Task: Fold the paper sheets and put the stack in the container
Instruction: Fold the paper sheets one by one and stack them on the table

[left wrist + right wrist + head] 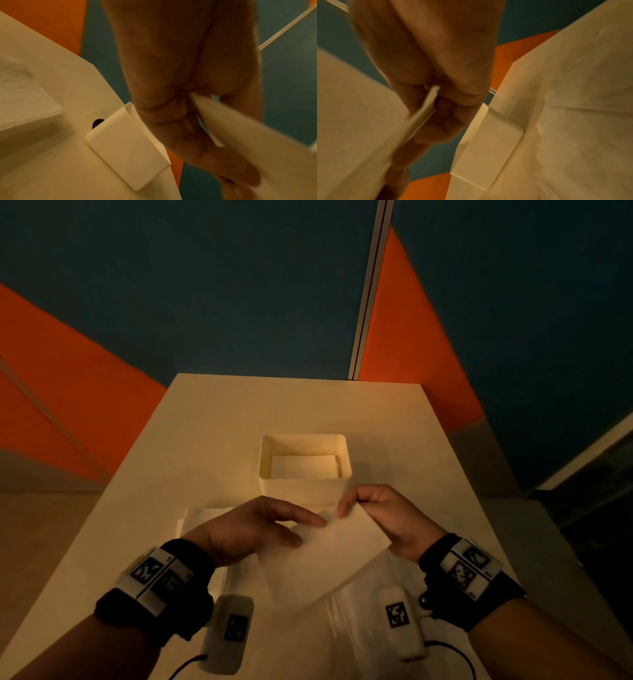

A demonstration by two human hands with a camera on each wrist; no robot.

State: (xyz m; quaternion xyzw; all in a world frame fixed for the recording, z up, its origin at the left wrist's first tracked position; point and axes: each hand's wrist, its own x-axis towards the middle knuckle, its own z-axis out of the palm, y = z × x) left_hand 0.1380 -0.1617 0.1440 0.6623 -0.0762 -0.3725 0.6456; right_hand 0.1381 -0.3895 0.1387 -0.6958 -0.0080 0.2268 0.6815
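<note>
A white folded paper sheet (325, 556) is held above the table between both hands. My left hand (308, 530) pinches its left edge, with the index finger stretched over the top. In the left wrist view the paper sheet (257, 135) slips between thumb and fingers (197, 142). My right hand (346, 508) pinches the far right corner with curled fingers (453, 121), and the paper's edge (426, 105) shows between them. Just beyond the hands stands the white square container (305, 481), with folded paper lying flat inside. A paper stack (202, 518) lies under my left wrist.
The cream table (239, 412) ends at blue and orange wall panels. A clear plastic wrapper (359, 618) lies on the near right of the table. The paper stack (25, 101) sits left of the container (126, 146) in the left wrist view.
</note>
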